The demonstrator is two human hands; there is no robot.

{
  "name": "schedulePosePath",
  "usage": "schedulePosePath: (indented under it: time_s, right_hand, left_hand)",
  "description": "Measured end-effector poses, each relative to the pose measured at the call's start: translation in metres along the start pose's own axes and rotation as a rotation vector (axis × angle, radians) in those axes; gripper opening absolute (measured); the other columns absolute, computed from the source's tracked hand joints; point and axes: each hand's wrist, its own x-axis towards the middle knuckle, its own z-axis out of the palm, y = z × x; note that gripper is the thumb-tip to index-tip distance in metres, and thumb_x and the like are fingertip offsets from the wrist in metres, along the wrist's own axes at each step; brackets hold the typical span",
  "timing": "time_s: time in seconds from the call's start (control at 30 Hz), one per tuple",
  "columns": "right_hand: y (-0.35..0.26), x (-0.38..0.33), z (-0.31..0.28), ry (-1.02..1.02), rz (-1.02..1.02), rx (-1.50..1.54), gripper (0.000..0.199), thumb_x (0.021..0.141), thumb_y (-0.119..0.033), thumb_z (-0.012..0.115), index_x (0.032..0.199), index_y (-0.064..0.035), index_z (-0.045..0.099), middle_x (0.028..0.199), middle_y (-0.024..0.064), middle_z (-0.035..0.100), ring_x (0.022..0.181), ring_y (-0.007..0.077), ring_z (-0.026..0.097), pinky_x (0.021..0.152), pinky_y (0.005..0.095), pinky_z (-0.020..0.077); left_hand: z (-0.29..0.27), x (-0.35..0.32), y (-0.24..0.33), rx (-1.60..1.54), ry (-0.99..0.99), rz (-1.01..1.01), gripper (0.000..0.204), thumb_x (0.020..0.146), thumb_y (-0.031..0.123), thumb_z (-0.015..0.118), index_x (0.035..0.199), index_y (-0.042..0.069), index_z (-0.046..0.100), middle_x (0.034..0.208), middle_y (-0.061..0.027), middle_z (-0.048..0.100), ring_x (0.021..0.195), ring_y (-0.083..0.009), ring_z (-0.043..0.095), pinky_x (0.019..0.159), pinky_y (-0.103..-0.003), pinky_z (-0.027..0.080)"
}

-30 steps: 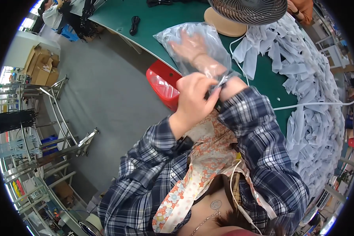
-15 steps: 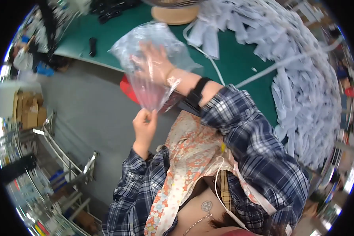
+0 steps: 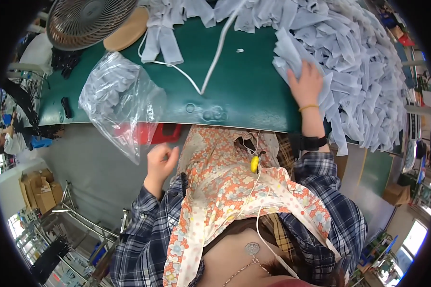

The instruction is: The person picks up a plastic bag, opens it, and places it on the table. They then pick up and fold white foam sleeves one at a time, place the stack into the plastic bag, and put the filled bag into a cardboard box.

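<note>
My left hand (image 3: 162,165) is closed in a loose fist near the green table's front edge, with nothing visible in it. Beside it, a clear plastic bag (image 3: 149,103) lies partly on the table, its mouth end hanging over the edge. Several whitish, frosted flat packets (image 3: 111,81) fill the bag's far part. At the right, my right hand (image 3: 305,85) reaches onto a big heap of similar packets (image 3: 354,91). Its fingers curl over a few frosted packets (image 3: 292,50) at the heap's left edge, with the thumb on their near side; the fingertips are partly hidden.
A fan (image 3: 88,21) with a tan base stands at the far left of the green table (image 3: 234,76). A white cable (image 3: 220,45) crosses the tabletop. Black cable bundles (image 3: 66,107) lie at the left. Under the edge is a red object (image 3: 167,133); cardboard boxes (image 3: 40,191) stand farther left.
My right hand has left the plastic bag and moved right to the packet heap. My left hand has let go of the bag, which now rests on the table. The view has turned right.
</note>
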Motion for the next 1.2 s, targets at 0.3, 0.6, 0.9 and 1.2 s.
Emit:
schedulePosePath:
  time_s: [0.3, 0.6, 0.9, 1.2]
  right_hand:
    - [-0.053, -0.029, -0.038, -0.163, -0.016, 0.240, 0.039, 0.074, -0.033, 0.068, 0.100, -0.0038, 0.062, 0.111, 0.0181, 0.053, 0.098, 0.0328, 0.052, 0.079, 0.0388, 0.0434]
    - [0.000, -0.037, -0.024, -0.127, 0.159, 0.541, 0.030, 0.075, -0.028, 0.069, 0.086, -0.0009, 0.062, 0.078, 0.0117, 0.058, 0.072, 0.0266, 0.057, 0.065, 0.0337, 0.0447]
    - [-0.036, -0.065, -0.051, -0.025, 0.087, 0.645, 0.030, 0.075, -0.021, 0.068, 0.093, 0.0014, 0.059, 0.080, 0.0144, 0.057, 0.073, 0.0294, 0.057, 0.068, 0.0348, 0.0451]
    - [-0.088, -0.084, -0.054, -0.400, -0.022, 0.728, 0.046, 0.074, -0.011, 0.061, 0.116, 0.0027, 0.050, 0.099, 0.0169, 0.055, 0.087, 0.0309, 0.057, 0.077, 0.0338, 0.0461]
  left_hand:
    - [0.114, 0.129, 0.080, 0.159, -0.188, 0.588, 0.015, 0.073, 0.013, 0.065, 0.084, 0.009, 0.055, 0.089, -0.0069, 0.054, 0.077, -0.0250, 0.053, 0.067, -0.036, 0.043]
    - [0.132, 0.141, 0.082, 0.561, -0.293, 0.476, 0.023, 0.074, 0.018, 0.065, 0.092, 0.006, 0.058, 0.090, -0.0087, 0.056, 0.081, -0.0263, 0.057, 0.071, -0.036, 0.046]
    - [0.119, 0.127, 0.074, 0.394, -0.350, 0.083, 0.039, 0.073, 0.024, 0.069, 0.097, -0.003, 0.053, 0.084, -0.0195, 0.056, 0.078, -0.0360, 0.059, 0.069, -0.041, 0.049]
    - [0.125, 0.120, 0.072, -0.225, -0.215, -0.218, 0.047, 0.074, 0.017, 0.067, 0.108, -0.007, 0.046, 0.095, -0.0207, 0.050, 0.074, -0.0354, 0.056, 0.069, -0.038, 0.049]
